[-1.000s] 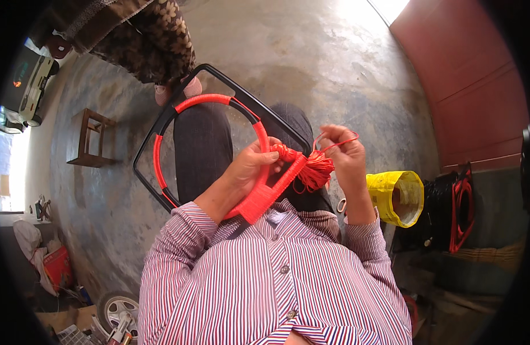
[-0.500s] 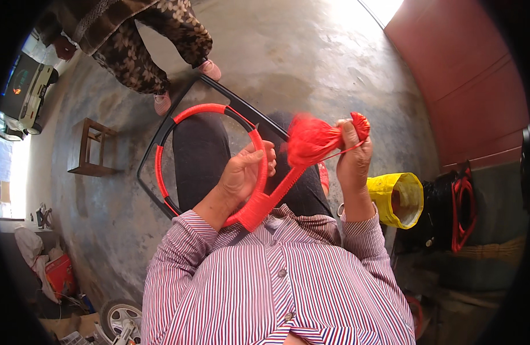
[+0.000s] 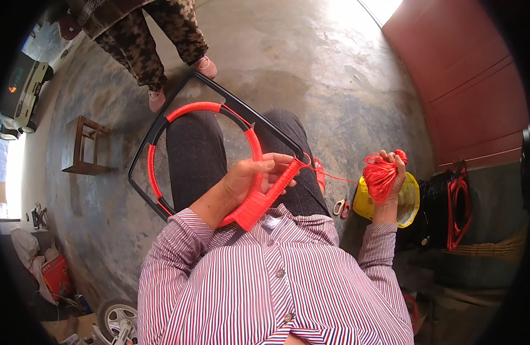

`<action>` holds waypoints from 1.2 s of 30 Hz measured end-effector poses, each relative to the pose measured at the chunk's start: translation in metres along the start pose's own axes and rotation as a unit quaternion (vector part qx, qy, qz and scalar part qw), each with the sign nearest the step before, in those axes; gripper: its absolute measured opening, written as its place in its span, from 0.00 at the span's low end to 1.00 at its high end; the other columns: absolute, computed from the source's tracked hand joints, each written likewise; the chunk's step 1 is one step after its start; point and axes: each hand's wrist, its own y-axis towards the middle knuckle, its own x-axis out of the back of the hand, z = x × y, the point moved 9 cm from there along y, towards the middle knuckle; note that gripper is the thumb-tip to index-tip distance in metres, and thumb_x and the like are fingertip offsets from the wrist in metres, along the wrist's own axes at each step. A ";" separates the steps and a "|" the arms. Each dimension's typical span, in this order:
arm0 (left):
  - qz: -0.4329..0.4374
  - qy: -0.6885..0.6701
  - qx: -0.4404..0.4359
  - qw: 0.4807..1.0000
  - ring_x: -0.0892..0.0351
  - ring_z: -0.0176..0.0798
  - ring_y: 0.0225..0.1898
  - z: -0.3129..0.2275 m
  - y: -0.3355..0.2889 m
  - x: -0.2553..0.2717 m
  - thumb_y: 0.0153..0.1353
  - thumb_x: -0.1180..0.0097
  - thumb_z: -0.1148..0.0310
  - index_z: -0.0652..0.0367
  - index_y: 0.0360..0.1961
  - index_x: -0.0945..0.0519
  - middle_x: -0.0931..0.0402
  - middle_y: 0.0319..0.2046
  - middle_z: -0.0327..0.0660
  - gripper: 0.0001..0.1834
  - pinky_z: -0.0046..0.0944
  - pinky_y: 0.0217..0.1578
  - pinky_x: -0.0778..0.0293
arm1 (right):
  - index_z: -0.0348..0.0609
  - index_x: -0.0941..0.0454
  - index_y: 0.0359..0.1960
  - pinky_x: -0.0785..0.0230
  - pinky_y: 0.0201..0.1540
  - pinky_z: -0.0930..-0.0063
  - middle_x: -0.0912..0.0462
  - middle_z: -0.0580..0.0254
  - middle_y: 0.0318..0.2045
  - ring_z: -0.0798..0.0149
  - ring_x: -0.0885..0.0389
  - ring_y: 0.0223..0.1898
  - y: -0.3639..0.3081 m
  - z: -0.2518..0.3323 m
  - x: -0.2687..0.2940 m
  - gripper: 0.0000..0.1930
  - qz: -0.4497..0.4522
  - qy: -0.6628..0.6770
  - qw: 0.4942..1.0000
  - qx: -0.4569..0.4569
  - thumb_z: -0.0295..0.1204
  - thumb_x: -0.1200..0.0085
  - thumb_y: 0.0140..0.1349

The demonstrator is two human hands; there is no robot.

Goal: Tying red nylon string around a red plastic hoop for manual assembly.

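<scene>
Across my lap lies a black frame [image 3: 263, 124] with a rounded ring [image 3: 193, 107] inside it, the ring partly wrapped in red cord. My left hand [image 3: 242, 177] is closed round the ring where it nears a red-wrapped bar [image 3: 279, 185], fingers curled behind. Out to the right, my right hand [image 3: 398, 183] grips a bunched hank of red cord [image 3: 380, 177]. A thin strand of cord [image 3: 337, 177] runs from the top of the wrapped bar to this hank. Just behind the right hand is a yellow bag [image 3: 364, 205], partly hidden by it.
Scissors [image 3: 345, 210] lie left of the yellow bag. More frames with red wrapping [image 3: 461, 215] stand at the right. A person in patterned trousers [image 3: 124, 54] stands at the frame's far corner. A wooden stool [image 3: 78, 146] and a wheel [image 3: 116, 318] are at left.
My right hand has moved right and down with the hank, drawing the strand out from the wrapped bar. My left hand's fingers now reach to the bar. The scissors have come into fuller view.
</scene>
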 end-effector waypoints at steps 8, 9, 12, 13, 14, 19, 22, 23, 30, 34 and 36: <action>0.050 -0.067 0.035 0.996 0.19 0.49 0.42 0.011 0.004 -0.003 0.56 0.38 0.64 0.67 0.62 0.33 0.26 0.50 0.58 0.34 0.44 0.42 0.20 | 0.37 0.23 0.50 0.31 0.28 0.78 0.25 0.71 0.21 0.75 0.26 0.23 -0.045 -0.099 -0.072 0.16 0.116 -0.377 0.910 -0.124 0.26 0.43 0.61; 0.049 -0.075 0.036 0.995 0.20 0.49 0.42 0.011 0.006 -0.003 0.55 0.38 0.65 0.66 0.62 0.33 0.26 0.49 0.57 0.34 0.44 0.41 0.20 | 0.37 0.22 0.47 0.31 0.29 0.78 0.25 0.71 0.21 0.75 0.26 0.23 -0.052 -0.118 -0.080 0.13 0.144 -0.374 0.902 -0.163 0.26 0.43 0.61; 0.052 -0.074 0.040 0.995 0.20 0.50 0.42 0.014 0.007 -0.005 0.55 0.38 0.65 0.64 0.63 0.34 0.26 0.49 0.57 0.35 0.46 0.42 0.21 | 0.37 0.22 0.39 0.31 0.29 0.78 0.25 0.69 0.20 0.73 0.25 0.23 -0.048 -0.133 -0.081 0.07 0.177 -0.370 0.895 -0.178 0.26 0.43 0.61; 0.051 -0.072 0.041 0.995 0.20 0.50 0.42 0.014 0.006 -0.006 0.55 0.38 0.65 0.64 0.63 0.34 0.26 0.49 0.57 0.35 0.46 0.42 0.21 | 0.38 0.23 0.34 0.32 0.28 0.78 0.24 0.67 0.20 0.73 0.25 0.23 -0.044 -0.131 -0.079 0.05 0.183 -0.376 0.895 -0.156 0.27 0.43 0.61; 0.045 -0.077 0.040 0.995 0.21 0.50 0.41 0.013 0.004 -0.005 0.55 0.38 0.66 0.62 0.64 0.35 0.27 0.50 0.57 0.36 0.46 0.41 0.22 | 0.38 0.23 0.34 0.32 0.28 0.78 0.24 0.67 0.20 0.73 0.25 0.23 -0.042 -0.130 -0.073 0.05 0.183 -0.373 0.896 -0.156 0.27 0.43 0.61; 0.046 -0.100 0.039 0.993 0.23 0.49 0.39 0.012 0.003 -0.004 0.54 0.39 0.68 0.58 0.65 0.36 0.28 0.49 0.57 0.36 0.46 0.39 0.26 | 0.41 0.26 0.28 0.33 0.26 0.77 0.23 0.64 0.19 0.70 0.25 0.20 -0.050 -0.121 -0.056 0.07 0.097 -0.294 0.939 -0.149 0.28 0.44 0.61; 0.066 -0.085 0.031 0.994 0.23 0.48 0.38 0.010 0.001 -0.006 0.54 0.39 0.67 0.58 0.62 0.33 0.27 0.47 0.56 0.33 0.45 0.38 0.27 | 0.42 0.26 0.27 0.33 0.25 0.77 0.24 0.64 0.17 0.69 0.26 0.19 -0.056 -0.124 -0.046 0.06 0.082 -0.300 0.940 -0.143 0.28 0.43 0.60; 0.052 -0.079 0.028 0.995 0.23 0.48 0.38 0.007 -0.001 -0.003 0.53 0.39 0.66 0.59 0.61 0.33 0.27 0.47 0.56 0.33 0.46 0.38 0.26 | 0.42 0.26 0.27 0.33 0.25 0.77 0.24 0.64 0.17 0.69 0.25 0.19 -0.056 -0.125 -0.039 0.06 0.096 -0.281 0.942 -0.155 0.27 0.42 0.60; 0.043 -0.092 0.029 0.994 0.22 0.50 0.40 0.005 -0.001 -0.005 0.56 0.41 0.60 0.65 0.60 0.35 0.27 0.46 0.60 0.33 0.47 0.40 0.25 | 0.42 0.25 0.29 0.35 0.24 0.78 0.24 0.64 0.19 0.72 0.25 0.21 -0.031 -0.129 -0.024 0.07 0.092 -0.377 0.904 -0.181 0.29 0.39 0.58; 0.027 -0.046 0.031 0.998 0.21 0.49 0.42 0.007 -0.001 0.002 0.57 0.43 0.59 0.65 0.59 0.34 0.26 0.48 0.60 0.32 0.46 0.41 0.23 | 0.35 0.32 0.46 0.27 0.34 0.75 0.21 0.60 0.25 0.67 0.21 0.26 0.005 -0.092 -0.042 0.16 0.072 -0.509 0.855 -0.073 0.25 0.47 0.57; -0.074 -0.037 -0.023 0.996 0.21 0.46 0.44 0.004 -0.001 0.026 0.58 0.44 0.60 0.65 0.59 0.32 0.25 0.48 0.56 0.30 0.44 0.42 0.23 | 0.34 0.37 0.51 0.26 0.39 0.71 0.20 0.57 0.29 0.64 0.19 0.31 0.007 -0.081 -0.072 0.20 0.099 -0.447 0.884 -0.101 0.23 0.52 0.55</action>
